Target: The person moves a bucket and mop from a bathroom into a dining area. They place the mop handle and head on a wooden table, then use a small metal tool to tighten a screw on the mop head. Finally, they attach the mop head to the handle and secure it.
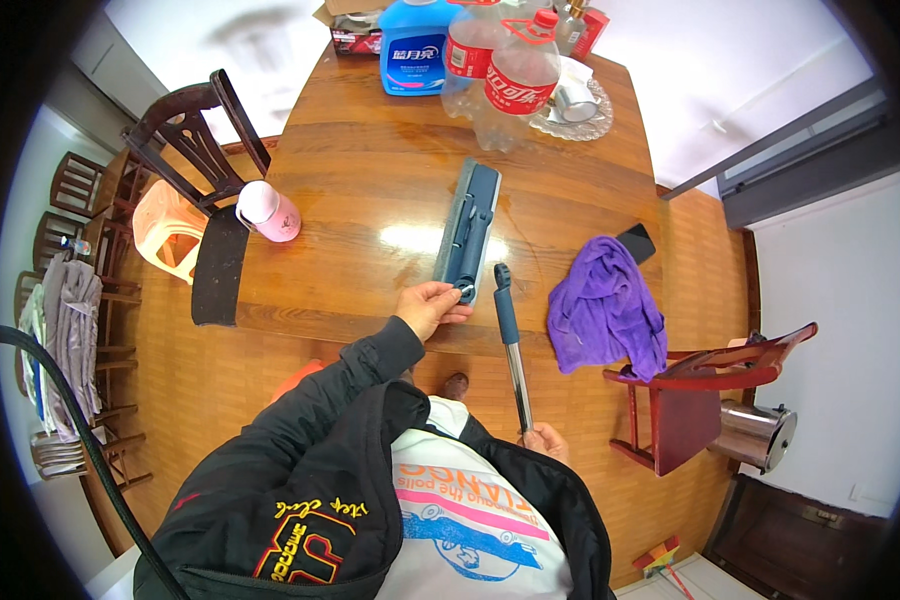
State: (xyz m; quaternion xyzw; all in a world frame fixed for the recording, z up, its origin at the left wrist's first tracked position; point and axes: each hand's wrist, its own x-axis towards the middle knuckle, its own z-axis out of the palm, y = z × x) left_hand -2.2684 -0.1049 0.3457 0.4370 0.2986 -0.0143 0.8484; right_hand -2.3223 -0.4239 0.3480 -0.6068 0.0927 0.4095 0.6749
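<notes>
The person stands at the near edge of a long, glossy wooden table that catches a bright patch of ceiling light at its middle. The left hand pinches the near end of a flat blue-grey mop head, which lies on the tabletop pointing toward twelve o'clock. The right hand is closed round the lower metal part of the mop handle, whose blue tip sits just beside the mop head, at its four o'clock; whether the two touch I cannot tell.

A crumpled purple cloth lies at three o'clock from the mop head, with a dark phone at its far corner. At nine o'clock a pink cup stands near the table's left edge. At the far end stand a blue detergent jug, two clear plastic bottles with red labels and a glass tray.

Dark wooden chairs line the left side, a red chair stands at the right, with a steel kettle beyond it on the wooden floor.
</notes>
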